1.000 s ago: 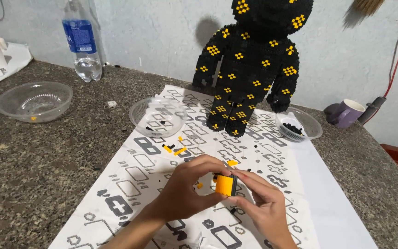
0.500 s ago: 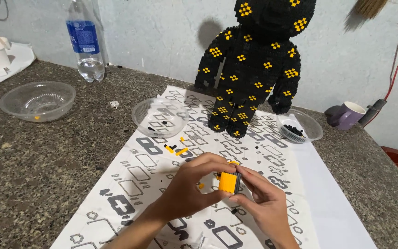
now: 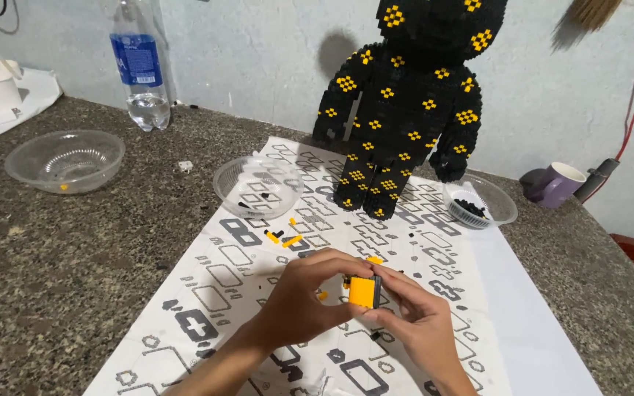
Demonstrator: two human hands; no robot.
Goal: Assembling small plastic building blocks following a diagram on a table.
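Head view: granite worktop (image 3: pixel 53 279), patterned white sheet (image 3: pixel 478 293), tall black-and-yellow brick bear (image 3: pixel 405 110) at its far edge. Mid-assembly, by the look; aligning another piece next. Small yellow-and-black brick block (image 3: pixel 365 291) pinched between left hand (image 3: pixel 306 304) and right hand (image 3: pixel 420 326), both grips grasping it above the sheet.

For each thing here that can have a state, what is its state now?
Yellow block piece: held between both hands.
Left hand: gripping the piece.
Right hand: gripping the piece.
Water bottle: upright, nearly empty.
Black brick figure: standing.
Bowl of black bricks: partly filled.
Purple mug: upright.
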